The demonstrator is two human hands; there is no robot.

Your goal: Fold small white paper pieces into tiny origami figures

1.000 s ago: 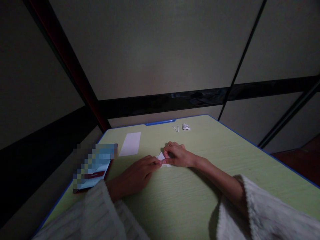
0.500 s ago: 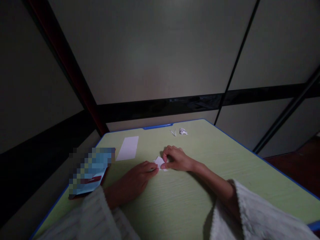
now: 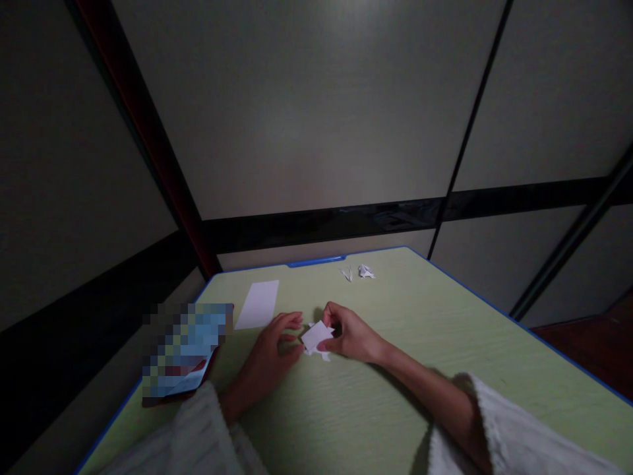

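The scene is dim, sinking to near black along the left side. A soft sheen lies on the pale panel [image 3: 316, 112], strongest near its top, and faint reflections show in the glossy black band [image 3: 390, 216]. The flat sheet [image 3: 258, 305] glows against the tabletop [image 3: 366, 409]. Shadow trails beneath the right forearm [image 3: 420, 382]. Blocky pixelation masks much of the blue item [image 3: 198, 380]; the folded paper [image 3: 316, 335] looks soft.

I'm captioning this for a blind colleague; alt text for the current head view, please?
A person's right hand holds a small folded paper at a pale green table, the left hand open beside it. A white sheet and a partly pixelated, red-edged object lie to the left; thin white strips and a small white paper shape lie farther back.
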